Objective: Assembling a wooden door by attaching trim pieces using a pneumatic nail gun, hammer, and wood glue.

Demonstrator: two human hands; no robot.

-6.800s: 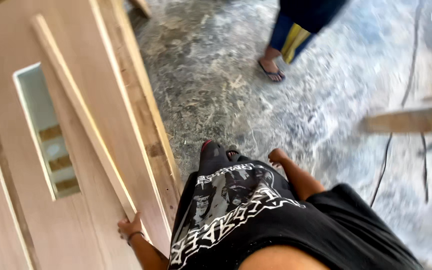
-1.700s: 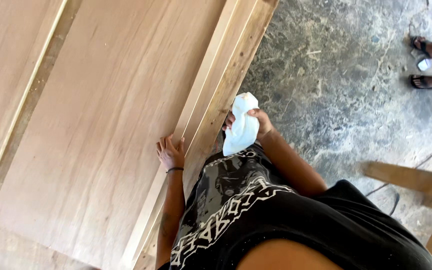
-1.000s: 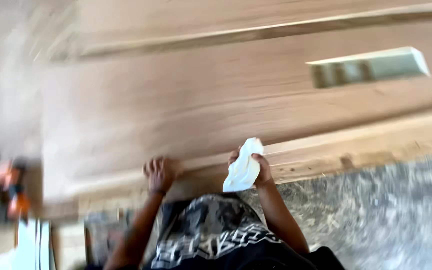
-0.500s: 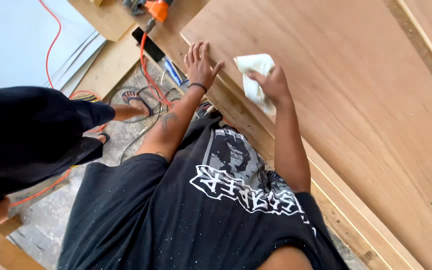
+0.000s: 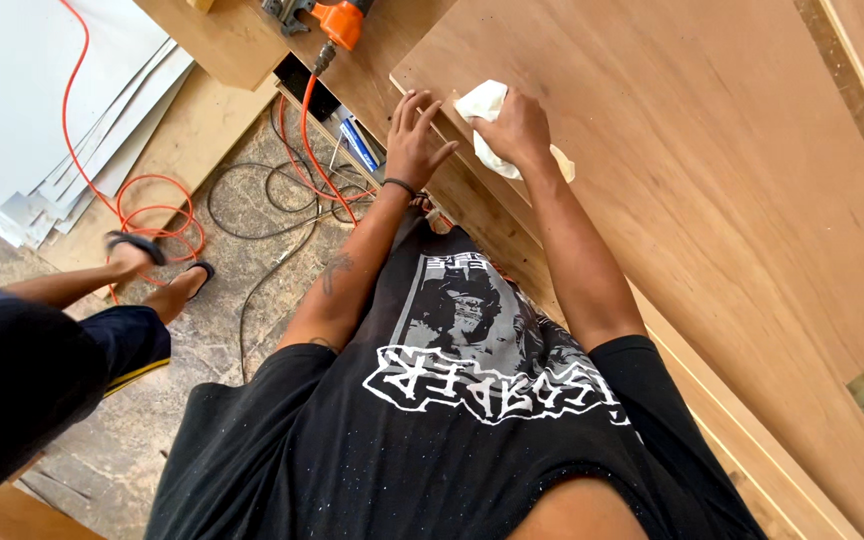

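I count one white cloth (image 5: 487, 105), one orange power tool (image 5: 337, 18), one orange cord (image 5: 142, 215), two sandalled feet (image 5: 157, 265) beside me.

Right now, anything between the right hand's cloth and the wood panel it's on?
Nothing visible. The right hand presses the white cloth straight onto the wood panel near its corner. The left hand rests open on the panel edge beside it, apart from the cloth. The orange power tool lies off the panel.
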